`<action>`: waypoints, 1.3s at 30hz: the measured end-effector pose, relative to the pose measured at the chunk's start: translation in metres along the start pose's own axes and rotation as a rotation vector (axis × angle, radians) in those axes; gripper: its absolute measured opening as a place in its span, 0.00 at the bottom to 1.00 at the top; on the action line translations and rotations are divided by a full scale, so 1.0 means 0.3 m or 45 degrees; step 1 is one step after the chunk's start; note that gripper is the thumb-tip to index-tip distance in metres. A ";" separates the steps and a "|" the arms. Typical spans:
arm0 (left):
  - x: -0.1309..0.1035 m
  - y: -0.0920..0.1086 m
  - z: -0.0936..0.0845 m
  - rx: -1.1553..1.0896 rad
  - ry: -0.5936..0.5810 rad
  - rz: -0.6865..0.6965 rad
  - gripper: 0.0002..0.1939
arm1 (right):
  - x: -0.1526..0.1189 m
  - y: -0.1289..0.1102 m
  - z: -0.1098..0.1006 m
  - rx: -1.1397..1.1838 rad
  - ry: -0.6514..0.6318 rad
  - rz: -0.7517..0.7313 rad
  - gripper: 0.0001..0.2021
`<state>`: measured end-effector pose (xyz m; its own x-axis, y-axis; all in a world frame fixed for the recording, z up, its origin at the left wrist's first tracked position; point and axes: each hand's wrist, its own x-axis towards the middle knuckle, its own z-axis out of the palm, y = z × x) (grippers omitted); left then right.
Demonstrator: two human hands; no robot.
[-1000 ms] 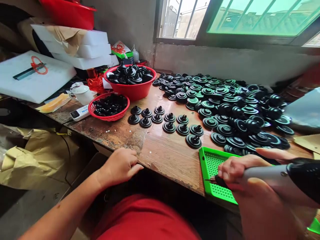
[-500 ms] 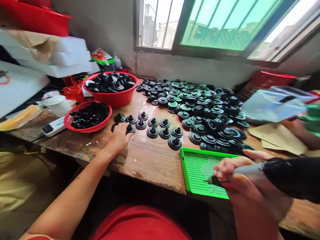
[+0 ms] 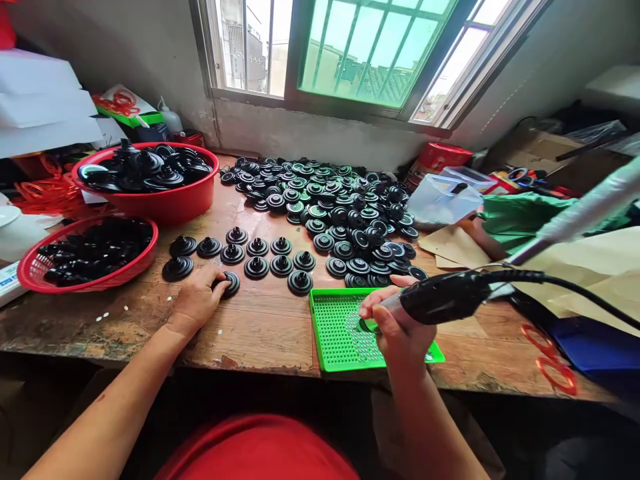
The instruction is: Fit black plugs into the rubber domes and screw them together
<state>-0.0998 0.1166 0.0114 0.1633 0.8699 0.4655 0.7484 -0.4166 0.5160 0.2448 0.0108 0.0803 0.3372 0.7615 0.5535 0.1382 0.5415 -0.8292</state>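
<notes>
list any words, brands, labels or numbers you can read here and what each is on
No text can be read for certain.
White device, left edge: bluish marks, cut off and too small to read.
Red container below the window: faint marks, too blurred.
Power tool in the right hand: no readable lettering.

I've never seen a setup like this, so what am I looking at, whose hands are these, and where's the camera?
There is no robot: these are a person's bare hands, seen by one head-worn camera looking forward and down. All three pictures come from it.

The left hand touches a black disc, but its grip is partly hidden. The right hand holds a corded power tool over a green tray.

On the wooden table, stemmed discs stand in loose rows, with a large heap behind. To the left are a red basin full of discs and a red basket of small black parts.
</notes>
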 end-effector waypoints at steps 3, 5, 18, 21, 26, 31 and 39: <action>-0.035 0.081 0.014 -0.024 -0.050 0.099 0.06 | -0.001 0.017 0.000 0.005 0.000 0.013 0.22; -0.081 0.153 0.031 -0.045 -0.072 0.181 0.07 | -0.003 0.031 0.000 0.012 0.005 0.012 0.22; -0.315 0.421 0.163 -0.300 -0.048 0.255 0.14 | -0.005 0.079 -0.009 0.064 -0.031 -0.054 0.22; -0.314 0.420 0.167 -0.335 -0.051 0.241 0.15 | -0.010 0.076 -0.010 0.050 -0.020 -0.052 0.23; -0.303 0.417 0.157 -0.413 -0.074 0.195 0.16 | -0.015 0.066 -0.005 0.070 -0.027 -0.040 0.23; -0.297 0.419 0.157 -0.432 -0.095 0.163 0.12 | -0.009 0.064 -0.003 0.078 -0.032 -0.034 0.23; -0.294 0.421 0.167 -0.447 -0.083 0.150 0.09 | -0.015 -0.102 0.080 0.321 -0.116 -0.031 0.22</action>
<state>0.0127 0.0006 -0.0004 0.2844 0.8208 0.4954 0.4576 -0.5703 0.6822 0.2166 -0.0005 0.1050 0.2496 0.7702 0.5869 -0.0948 0.6226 -0.7768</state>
